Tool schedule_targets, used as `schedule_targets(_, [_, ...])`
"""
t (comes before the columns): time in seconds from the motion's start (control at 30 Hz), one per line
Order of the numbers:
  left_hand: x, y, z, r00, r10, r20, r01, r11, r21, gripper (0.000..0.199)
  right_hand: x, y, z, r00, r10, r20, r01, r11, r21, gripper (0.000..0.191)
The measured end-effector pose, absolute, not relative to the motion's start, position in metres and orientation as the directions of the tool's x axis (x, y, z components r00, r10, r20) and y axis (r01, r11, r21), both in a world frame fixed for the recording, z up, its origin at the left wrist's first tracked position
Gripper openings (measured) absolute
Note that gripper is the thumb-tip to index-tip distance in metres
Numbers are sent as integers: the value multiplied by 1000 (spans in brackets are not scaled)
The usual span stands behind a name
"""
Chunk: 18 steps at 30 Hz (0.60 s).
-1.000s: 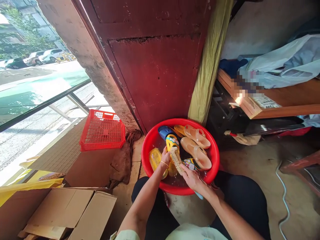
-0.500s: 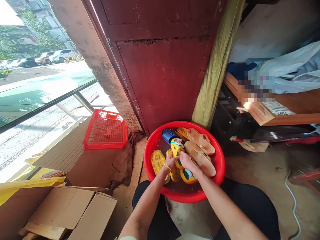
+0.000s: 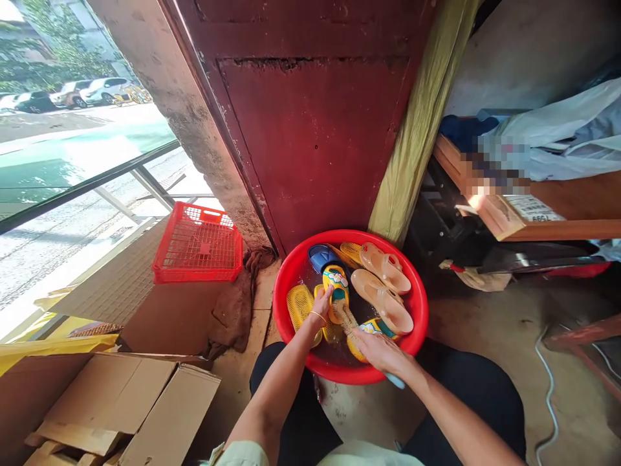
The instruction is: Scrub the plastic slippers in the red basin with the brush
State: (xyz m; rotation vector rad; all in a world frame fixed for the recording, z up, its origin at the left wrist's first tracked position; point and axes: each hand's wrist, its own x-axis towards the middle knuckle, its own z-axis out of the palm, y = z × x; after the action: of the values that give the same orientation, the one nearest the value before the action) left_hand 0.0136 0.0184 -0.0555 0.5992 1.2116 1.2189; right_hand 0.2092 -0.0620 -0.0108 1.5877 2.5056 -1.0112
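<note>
We're at the tub (image 3: 422, 307): inside it our left hand (image 3: 321, 303) grips a yellow shoe (image 3: 334, 278), our right hand (image 3: 381, 353) clasps the brush (image 3: 345, 318), bristles at the shoe! Sandals (image 3: 381, 298) lie tub-right; the crate (image 3: 198, 259), tub-left.

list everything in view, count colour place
tub: 1, red, lower centre
decorated slippers: 2, yellow, in tub
textured slippers: at least 3, yellow, in tub
blue slipper: 1, blue, in tub
sandals: 2, tan, in tub
brush: 1, tan bristles, over tub
door: 1, maroon, behind tub
curtain: 1, olive, right of door
crate: 1, red, left
cloth: 1, brown, beside crate
cardboard box: 1, brown, lower left
wooden top: 1, brown, right
bag: 1, whitish, upper right
cars: several, mixed, outside
trouser legs: 2, dark, below tub
left hand: 1, bare, on decorated slipper
right hand: 1, bare, on brush
</note>
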Motion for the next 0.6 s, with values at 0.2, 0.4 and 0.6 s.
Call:
schedule_targets(0.2, [9,8,-58,-1,897,-443,-274,426,862,59,161,-23,-10,-331,923,-198,884,231,-406,52])
schedule_targets(0.4, [13,11,-63,-113,981,-157,73,165,983,61,190,-47,-4,-446,841,-306,856,301,-420,48])
schedule_targets(0.6, [13,15,-49,-168,985,-48,572,137,809,64,265,-73,22,-481,791,-378,823,258,-506,51])
